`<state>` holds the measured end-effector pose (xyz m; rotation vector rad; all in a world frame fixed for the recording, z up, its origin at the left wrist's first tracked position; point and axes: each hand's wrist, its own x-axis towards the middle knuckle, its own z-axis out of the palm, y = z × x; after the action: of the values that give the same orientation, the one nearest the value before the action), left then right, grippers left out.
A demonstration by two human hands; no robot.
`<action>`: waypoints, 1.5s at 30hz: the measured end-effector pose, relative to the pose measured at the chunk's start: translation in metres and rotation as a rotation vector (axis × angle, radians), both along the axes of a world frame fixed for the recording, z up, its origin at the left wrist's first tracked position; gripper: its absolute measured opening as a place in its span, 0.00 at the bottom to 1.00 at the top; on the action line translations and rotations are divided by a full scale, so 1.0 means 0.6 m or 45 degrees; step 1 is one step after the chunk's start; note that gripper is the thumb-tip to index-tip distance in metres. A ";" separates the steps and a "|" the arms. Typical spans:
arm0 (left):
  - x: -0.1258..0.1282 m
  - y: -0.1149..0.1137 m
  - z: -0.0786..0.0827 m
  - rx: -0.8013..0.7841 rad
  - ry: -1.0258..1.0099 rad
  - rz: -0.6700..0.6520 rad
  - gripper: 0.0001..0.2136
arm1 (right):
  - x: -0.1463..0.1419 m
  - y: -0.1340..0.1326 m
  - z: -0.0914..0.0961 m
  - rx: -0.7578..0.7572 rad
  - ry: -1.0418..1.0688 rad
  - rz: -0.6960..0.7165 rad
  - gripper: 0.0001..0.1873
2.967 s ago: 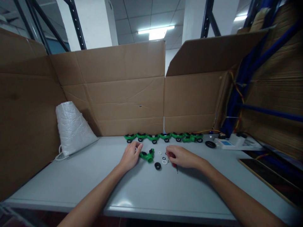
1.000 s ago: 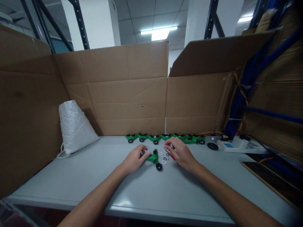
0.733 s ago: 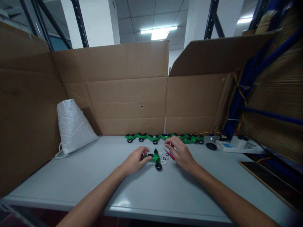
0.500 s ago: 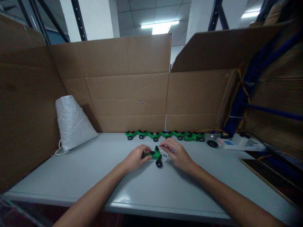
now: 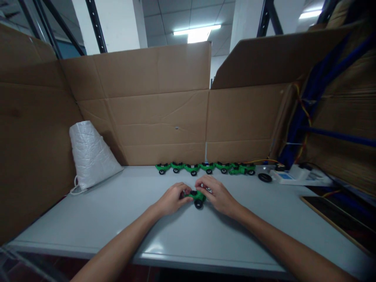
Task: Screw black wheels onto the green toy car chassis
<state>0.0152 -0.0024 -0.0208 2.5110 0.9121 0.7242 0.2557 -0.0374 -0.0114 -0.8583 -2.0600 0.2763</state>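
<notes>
A small green toy car (image 5: 196, 195) lies on the grey table (image 5: 182, 231) between my two hands. My left hand (image 5: 172, 198) is curled, its fingertips pinching the car's left end. My right hand (image 5: 216, 194) is closed over the car's right end and covers the small rings that lay beside it. A loose black wheel (image 5: 198, 203) sits just in front of the car, touching it or nearly so.
A row of several finished green cars (image 5: 205, 168) lines the back against cardboard walls (image 5: 164, 113). A white woven bag (image 5: 89, 154) leans at the left. A black wheel (image 5: 264, 177), a white device (image 5: 289, 176) with wires and a dark tray (image 5: 337, 213) sit right.
My right hand has put down the red screwdriver, slid left and closed on the green car. My left hand has stayed on the car, which has turned and shifted slightly right.
</notes>
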 end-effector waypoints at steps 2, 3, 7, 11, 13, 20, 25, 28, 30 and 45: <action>0.002 -0.001 0.000 0.001 0.004 -0.003 0.11 | -0.002 0.003 -0.003 0.008 -0.021 0.007 0.06; 0.003 -0.002 0.001 0.001 0.006 -0.004 0.11 | -0.003 0.004 -0.004 0.015 -0.034 0.006 0.06; 0.007 -0.004 0.003 0.015 0.020 -0.013 0.09 | -0.004 0.008 -0.007 0.045 -0.098 0.005 0.06; 0.009 -0.006 0.002 0.019 0.023 -0.011 0.08 | -0.005 0.007 -0.009 0.058 -0.159 0.008 0.07; 0.009 -0.006 0.001 0.019 0.022 -0.007 0.09 | -0.005 0.008 -0.011 0.066 -0.188 0.007 0.08; 0.009 -0.008 0.005 0.019 0.037 -0.017 0.09 | -0.005 0.009 -0.012 0.069 -0.231 0.011 0.09; 0.009 -0.009 0.006 0.022 0.028 -0.025 0.08 | -0.004 0.005 -0.007 0.011 -0.229 0.037 0.08; 0.009 -0.008 0.005 0.025 0.024 -0.016 0.08 | -0.004 0.007 -0.008 -0.033 -0.203 0.032 0.06; 0.009 -0.008 0.004 0.021 0.028 -0.018 0.08 | -0.004 0.009 -0.010 -0.060 -0.175 0.026 0.05; 0.009 -0.012 0.013 -0.011 0.031 -0.035 0.09 | -0.012 0.022 -0.022 -0.292 0.006 0.039 0.04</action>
<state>0.0205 -0.0097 -0.0130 2.5248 0.8858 0.6811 0.2488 -0.0244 -0.0247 -0.9622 -2.0646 0.5393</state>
